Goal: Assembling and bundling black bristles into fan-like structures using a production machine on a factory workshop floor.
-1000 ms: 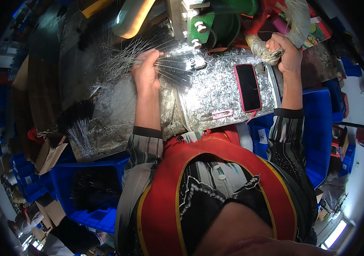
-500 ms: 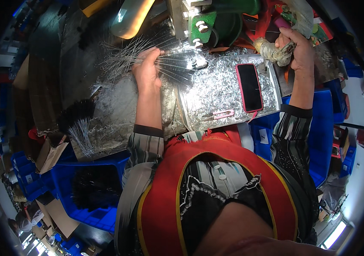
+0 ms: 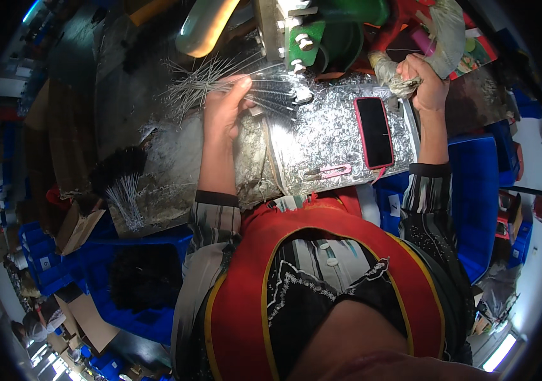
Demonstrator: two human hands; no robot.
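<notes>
My left hand [image 3: 221, 117] is closed around a fanned bundle of thin twisted-wire brushes [image 3: 277, 96]. Their bristly ends point right, toward a bright metal part below the green machine bracket [image 3: 302, 43]. Bare wire stems [image 3: 188, 86] spread out to the left of the hand. My right hand [image 3: 429, 86] grips the cloth-wrapped rim of a handwheel [image 3: 450, 44] at the upper right, with the fingers curled over the wrapping. Whether the brush tips touch the metal part, I cannot tell.
A phone in a red case [image 3: 374, 132] and a pink-handled small tool [image 3: 334, 171] lie on the foil-covered board [image 3: 309, 143]. More black brushes [image 3: 128, 197] rest at the bench's left edge. Blue bins [image 3: 472, 203] stand on both sides. A lit lamp [image 3: 207, 28] hangs above.
My right hand has moved left with the wrapped rim, and the handwheel has turned. My left hand and its brushes have shifted slightly rightward.
</notes>
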